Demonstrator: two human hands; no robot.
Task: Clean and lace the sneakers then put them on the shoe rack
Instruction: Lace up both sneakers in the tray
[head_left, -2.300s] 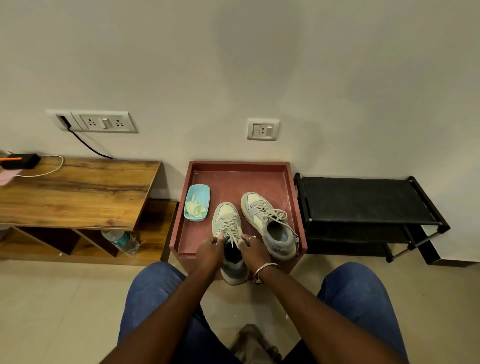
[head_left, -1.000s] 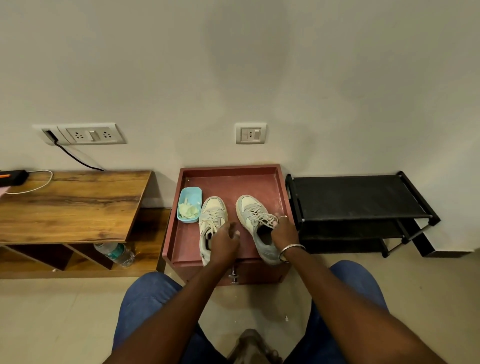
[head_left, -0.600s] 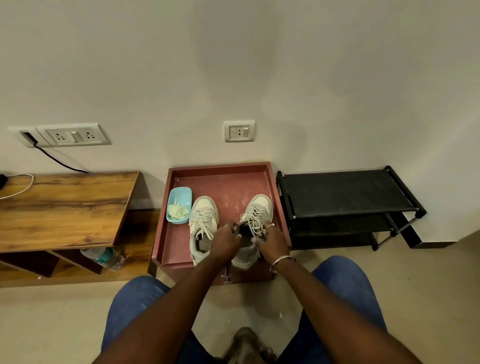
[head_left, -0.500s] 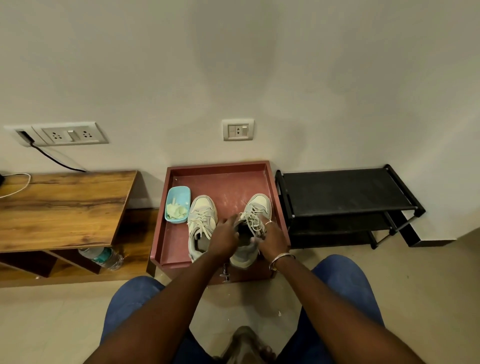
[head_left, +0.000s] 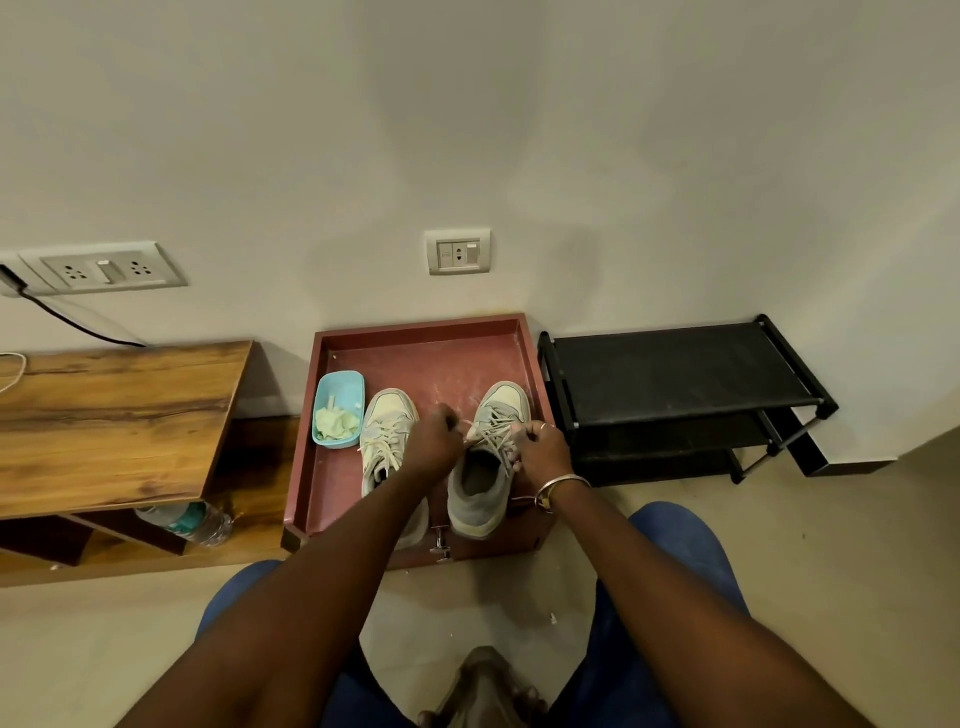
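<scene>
Landmark: the red tray, set against the wall, is taken as the reference for every place.
Sneaker in hand: the grey sneaker is stood in the right half of the tray, toe toward the tray's back wall and heel at its front edge.
Other sneaker: the pale sneaker is laid at the tray's middle, partly hidden by a forearm.
Laces: the laces are crossed over the grey sneaker's tongue, and strands are drawn out to both sides.
Left hand: the left hand is held over the tray's middle with its fingers curled tight. A strand appears to be pinched in them, though the contact is hidden.
Right hand: the right hand is held near the tray's right rim, and its fingers are closed round a lace strand.
Shoe rack: the shoe rack is stood just right of the tray.
Blue tub: the blue tub is placed in the tray's left part, with a crumpled cloth in it.
Step judged: the grey sneaker is being laced, and nothing is yet set on the rack.
Handling: the sneaker is judged light, with a soft upper and a firm sole. The laces are limp and thin and are best pinched near their tips. For carrying, the heel collar is best gripped.
</scene>
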